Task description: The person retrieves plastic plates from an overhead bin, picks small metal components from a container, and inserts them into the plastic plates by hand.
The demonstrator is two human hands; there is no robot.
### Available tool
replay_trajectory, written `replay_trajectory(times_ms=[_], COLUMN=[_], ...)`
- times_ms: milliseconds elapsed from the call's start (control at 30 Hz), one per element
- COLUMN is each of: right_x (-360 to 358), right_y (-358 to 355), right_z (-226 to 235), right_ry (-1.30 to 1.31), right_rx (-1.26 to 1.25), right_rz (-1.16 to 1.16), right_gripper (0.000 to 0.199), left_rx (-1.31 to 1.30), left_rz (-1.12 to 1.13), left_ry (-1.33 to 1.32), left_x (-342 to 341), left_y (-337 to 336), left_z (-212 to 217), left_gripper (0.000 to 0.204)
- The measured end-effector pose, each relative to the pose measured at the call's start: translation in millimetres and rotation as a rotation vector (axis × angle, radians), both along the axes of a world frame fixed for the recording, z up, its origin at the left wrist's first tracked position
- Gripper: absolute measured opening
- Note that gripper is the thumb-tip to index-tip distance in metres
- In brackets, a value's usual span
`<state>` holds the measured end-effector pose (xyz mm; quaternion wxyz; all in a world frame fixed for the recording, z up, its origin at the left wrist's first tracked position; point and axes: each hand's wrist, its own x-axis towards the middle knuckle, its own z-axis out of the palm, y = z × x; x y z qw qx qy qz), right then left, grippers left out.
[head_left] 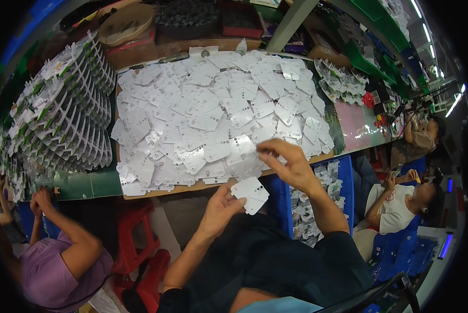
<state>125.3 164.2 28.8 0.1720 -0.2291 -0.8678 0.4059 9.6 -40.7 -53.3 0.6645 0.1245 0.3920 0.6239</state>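
A small stack of thin white plastic plates (252, 195) with rounded corners and small dark holes is gripped in my left hand (219, 211), thumb on top, just off the table's front edge. To its right and a little farther off, my right hand (290, 166) has its thumb and fingertips pinched at the edge of another white plate (243, 148), above the near side of the pile. The wide pile of similar loose plates (192, 112) covers most of the work surface before me, many overlapping at odd angles.
Tall curved stacks of white and green parts (67, 109) stand at left. A blue bin (347, 182) holding parts sits by my right arm. Black pieces fill a round tray (187, 21) at the back. A red stool (135, 235) and a person in purple (64, 266) are at left; others sit right.
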Motion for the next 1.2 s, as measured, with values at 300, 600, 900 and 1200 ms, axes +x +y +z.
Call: replay_trajectory(times_ms=[300,600,900,1200], right_x=[45,41,29,-13], right_y=[-57,-86,-77,1], right_z=[-36,-75,-53,-19], right_ry=[-0.009,0.101,0.139,0.101], right_rx=[-0.046,-0.47,-0.41,0.093], right_rz=[-0.347,-0.523,-0.476,-0.062], right_gripper=[0.02,0.028,0.016,0.011], left_rx=[-0.066,-0.115,-0.104,-0.056], left_rz=[0.046,0.033,-0.025,-0.086], left_ry=[0.038,0.129,0.143,0.2], left_x=[4,4,-5,-4], left_y=[6,1,3,5], left_z=[-15,-20,-17,-17], left_gripper=[0.039,0.032,0.03,0.032])
